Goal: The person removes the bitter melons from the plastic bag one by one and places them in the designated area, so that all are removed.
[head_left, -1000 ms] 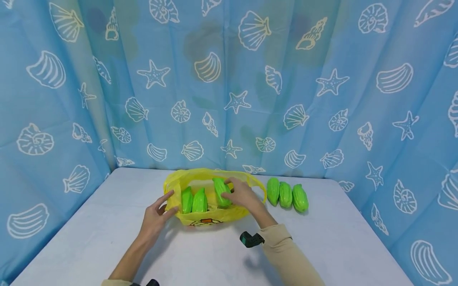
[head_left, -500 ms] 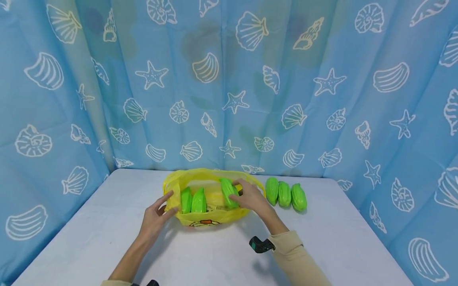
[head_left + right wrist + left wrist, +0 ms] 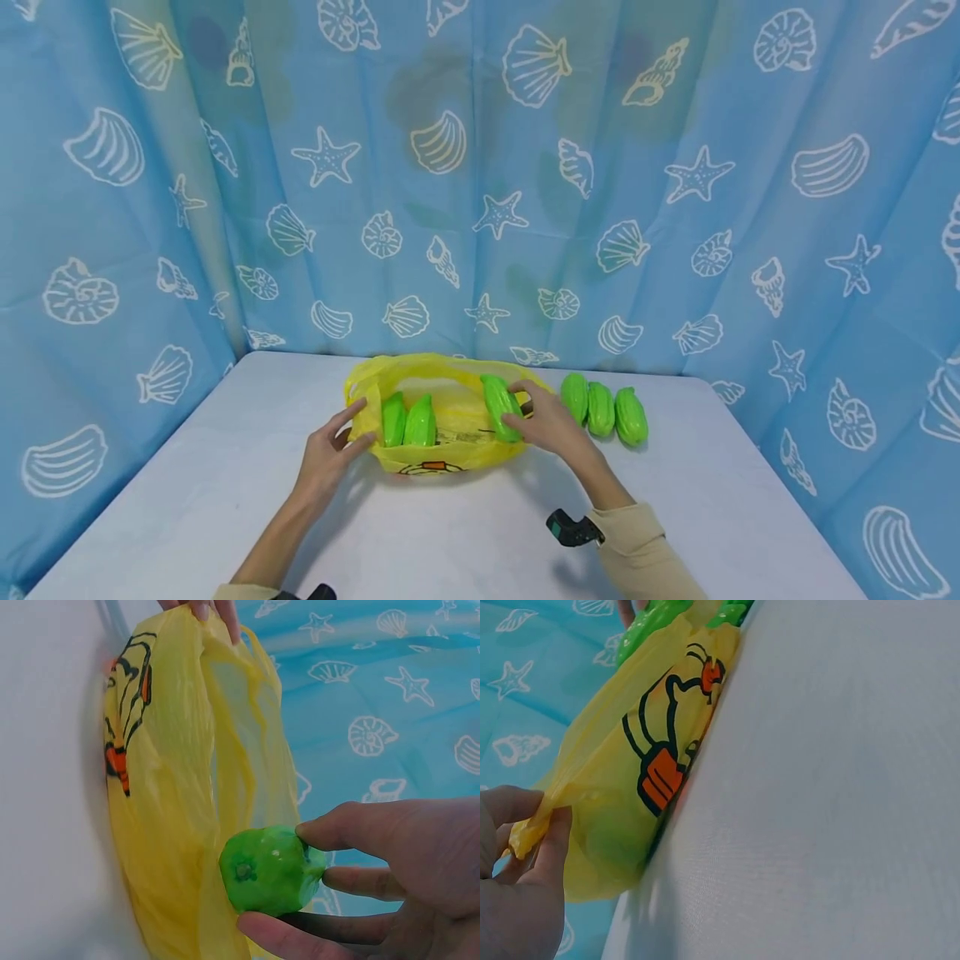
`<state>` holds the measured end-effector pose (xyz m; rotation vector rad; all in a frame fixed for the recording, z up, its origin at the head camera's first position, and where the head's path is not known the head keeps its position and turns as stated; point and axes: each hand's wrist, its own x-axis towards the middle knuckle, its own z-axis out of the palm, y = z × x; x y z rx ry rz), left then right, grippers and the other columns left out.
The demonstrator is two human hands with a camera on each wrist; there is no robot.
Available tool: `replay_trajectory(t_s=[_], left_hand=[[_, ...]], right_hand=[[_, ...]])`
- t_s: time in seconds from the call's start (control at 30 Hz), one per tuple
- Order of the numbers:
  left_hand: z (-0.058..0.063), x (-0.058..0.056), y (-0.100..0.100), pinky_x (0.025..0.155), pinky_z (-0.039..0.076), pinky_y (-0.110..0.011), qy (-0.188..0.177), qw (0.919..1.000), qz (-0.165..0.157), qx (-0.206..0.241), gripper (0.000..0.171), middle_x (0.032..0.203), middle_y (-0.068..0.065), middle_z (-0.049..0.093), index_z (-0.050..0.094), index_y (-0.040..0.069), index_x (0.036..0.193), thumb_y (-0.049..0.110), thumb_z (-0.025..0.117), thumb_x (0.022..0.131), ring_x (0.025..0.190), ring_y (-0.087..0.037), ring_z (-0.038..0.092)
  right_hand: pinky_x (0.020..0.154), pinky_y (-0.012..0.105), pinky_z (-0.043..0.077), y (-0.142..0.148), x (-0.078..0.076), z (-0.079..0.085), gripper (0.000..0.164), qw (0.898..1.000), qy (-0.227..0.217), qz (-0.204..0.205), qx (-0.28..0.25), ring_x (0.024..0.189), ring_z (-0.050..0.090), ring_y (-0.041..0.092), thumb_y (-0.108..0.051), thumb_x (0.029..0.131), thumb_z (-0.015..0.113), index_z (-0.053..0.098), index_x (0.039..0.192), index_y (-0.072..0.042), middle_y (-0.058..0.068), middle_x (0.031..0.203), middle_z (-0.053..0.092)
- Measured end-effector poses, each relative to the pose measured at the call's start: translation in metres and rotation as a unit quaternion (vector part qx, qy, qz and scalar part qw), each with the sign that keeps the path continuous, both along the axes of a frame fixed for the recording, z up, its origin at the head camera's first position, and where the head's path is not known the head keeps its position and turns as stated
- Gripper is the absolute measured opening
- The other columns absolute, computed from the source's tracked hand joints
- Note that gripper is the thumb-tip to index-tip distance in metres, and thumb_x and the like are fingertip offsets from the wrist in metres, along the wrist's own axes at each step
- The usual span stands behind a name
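A yellow plastic bag [image 3: 450, 457] with a printed cartoon lies on its side, its mouth spread. Inside, toward the left, are two shiny green ridged fruits, one left [image 3: 392, 419] and one right [image 3: 420, 422]. My left hand [image 3: 326, 458] pinches the bag's left edge between thumb and fingers, as the left wrist view shows. At the bag's right end, my right hand [image 3: 551, 419] grips another green ridged fruit [image 3: 500, 407] with its fingertips. In the right wrist view this held fruit [image 3: 266, 870] shows its stem end, right at the bag's opening.
Right of the bag, three more green ridged fruits [image 3: 601, 408] lie in a row on the white table [image 3: 450, 533]. A blue curtain [image 3: 480, 250] with white shells and starfish hangs behind the table and along both sides.
My right hand has moved to the right with the green ridged fruit, from the middle of the bag toward its right end. The left hand keeps its hold on the bag's edge.
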<state>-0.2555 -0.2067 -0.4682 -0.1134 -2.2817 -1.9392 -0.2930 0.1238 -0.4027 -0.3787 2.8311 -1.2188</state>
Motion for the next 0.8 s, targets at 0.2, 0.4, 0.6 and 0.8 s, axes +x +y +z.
replay_trajectory(t_s=[0.2, 0.4, 0.6, 0.8], left_hand=[[0.0, 0.0, 0.001, 0.089, 0.048, -0.008, -0.001, 1.0, -0.004, 0.007, 0.063, 0.16, -0.007, 0.031, 0.043, 0.015, 0.149, 0.016, 0.069, 0.092, 0.141, -0.029, 0.042], [0.001, 0.001, 0.002, 0.09, 0.048, -0.007, -0.004, 0.9999, -0.006, 0.008, 0.061, 0.16, -0.008, 0.031, 0.043, 0.014, 0.148, 0.015, 0.068, 0.092, 0.142, -0.03, 0.041], [0.003, 0.002, 0.003, 0.09, 0.047, -0.007, -0.007, 0.9999, -0.008, 0.012, 0.06, 0.16, -0.008, 0.03, 0.043, 0.014, 0.149, 0.014, 0.067, 0.093, 0.142, -0.031, 0.04], [0.003, 0.002, 0.003, 0.09, 0.047, -0.006, -0.006, 0.9999, -0.004, 0.012, 0.061, 0.16, -0.009, 0.031, 0.044, 0.014, 0.148, 0.013, 0.068, 0.093, 0.142, -0.031, 0.041]], right_hand=[[0.068, 0.034, 0.058, 0.016, 0.007, 0.004, 0.05, 1.0, -0.004, -0.01, 0.001, 0.082, 0.068, 0.021, -0.022, 0.094, 0.066, 0.049, 0.139, -0.009, 0.02, 0.112, 0.067], [0.066, 0.031, 0.057, 0.029, 0.007, -0.001, 0.051, 1.0, 0.008, -0.014, 0.014, 0.074, 0.066, 0.016, -0.024, 0.093, 0.067, 0.049, 0.139, -0.01, 0.017, 0.108, 0.068], [0.067, 0.031, 0.057, 0.039, 0.009, -0.003, 0.054, 1.0, 0.004, -0.019, 0.016, 0.074, 0.065, 0.016, -0.025, 0.093, 0.067, 0.048, 0.14, -0.01, 0.019, 0.111, 0.067], [0.068, 0.033, 0.057, 0.052, 0.01, -0.003, 0.059, 1.0, -0.006, -0.021, 0.019, 0.071, 0.065, 0.017, -0.026, 0.093, 0.067, 0.043, 0.144, -0.01, 0.021, 0.113, 0.065]])
